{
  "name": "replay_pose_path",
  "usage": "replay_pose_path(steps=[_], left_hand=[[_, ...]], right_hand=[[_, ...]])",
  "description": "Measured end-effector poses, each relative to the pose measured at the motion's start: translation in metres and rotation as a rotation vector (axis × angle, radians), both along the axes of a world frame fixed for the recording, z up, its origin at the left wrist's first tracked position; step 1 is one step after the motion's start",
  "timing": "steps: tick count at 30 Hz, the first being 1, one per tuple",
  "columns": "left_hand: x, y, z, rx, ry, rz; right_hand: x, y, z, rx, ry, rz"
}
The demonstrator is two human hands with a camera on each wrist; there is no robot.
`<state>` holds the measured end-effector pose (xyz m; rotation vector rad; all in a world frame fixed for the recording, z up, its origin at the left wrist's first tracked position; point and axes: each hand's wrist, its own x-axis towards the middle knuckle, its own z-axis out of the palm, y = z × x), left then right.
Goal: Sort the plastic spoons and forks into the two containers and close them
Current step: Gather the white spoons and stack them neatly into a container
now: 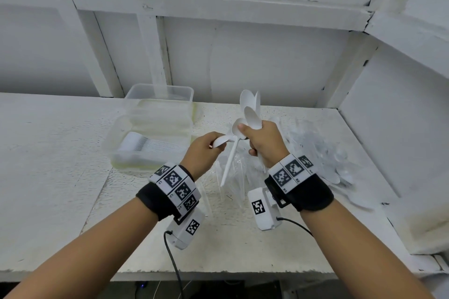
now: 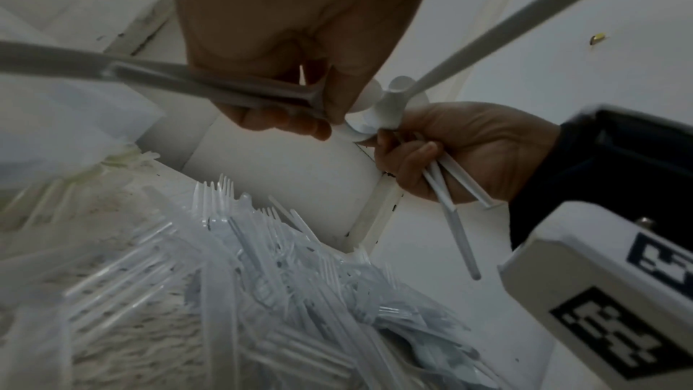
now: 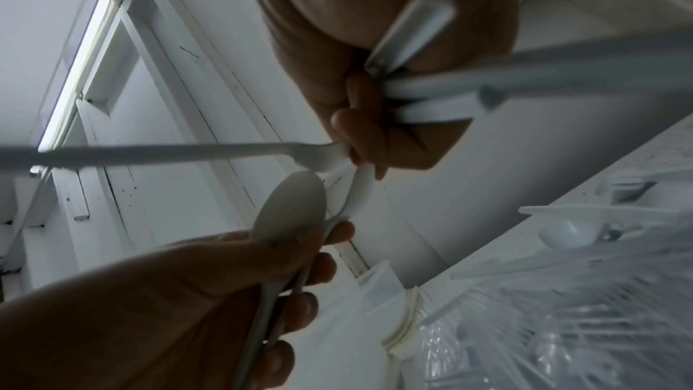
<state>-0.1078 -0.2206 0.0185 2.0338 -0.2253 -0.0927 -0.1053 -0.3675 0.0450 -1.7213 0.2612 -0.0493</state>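
Observation:
My right hand (image 1: 245,137) grips a bunch of white plastic spoons (image 1: 250,109), bowls up and handles down through the fist (image 2: 446,186). Its thumb presses on the bowl of one more spoon (image 1: 229,162), whose handle hangs down and left. My left hand (image 1: 215,144) pinches another white spoon (image 1: 221,141) by its bowl, close against the right hand. In the right wrist view this left hand (image 3: 300,263) holds a spoon bowl (image 3: 290,212) under the right hand's fingers (image 3: 360,129). A clear container (image 1: 114,138) on the left holds stacked forks (image 1: 150,147).
A second clear container (image 1: 160,93) stands behind the first. Loose clear and white cutlery in a plastic wrap (image 1: 318,153) is piled on the white table (image 1: 48,153) under and right of my hands; forks (image 2: 240,242) stick out of it. Walls close the back and right.

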Motion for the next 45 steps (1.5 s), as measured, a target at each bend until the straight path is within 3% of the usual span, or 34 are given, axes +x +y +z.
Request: replay_pose_path(steps=[3,9,14,22,28,31,38,45], left_hand=[[-0.002,-0.001,0.0,-0.068,0.061,-0.013],[0.007,0.003,0.004,-0.421,0.343,0.067],[0.009,0.001,0.009,-0.583,0.621,-0.079],[0.009,-0.002,0.009,-0.863,0.759,-0.29],[0.009,0.003,0.008,-0.759,0.78,-0.342],[0.011,0.001,0.008,-0.741,0.725,-0.237],[0.017,0.001,0.004,-0.815,0.587,0.017],[0.018,-0.007,0.0,-0.809,0.436,0.003]], right_hand=[[0.001,-0.002,-0.003,-0.047,0.017,-0.043],[-0.004,-0.013,-0.002,-0.094,-0.067,-0.041],[-0.005,-0.005,0.004,-0.14,-0.203,0.086],[0.003,0.013,-0.004,-0.251,-0.236,0.097],[0.004,0.011,0.001,-0.292,-0.176,0.263],[0.002,0.01,0.003,-0.272,-0.158,0.293],[-0.003,0.004,-0.005,0.048,-0.01,0.218],[-0.018,0.011,-0.014,-0.063,-0.003,0.268]])
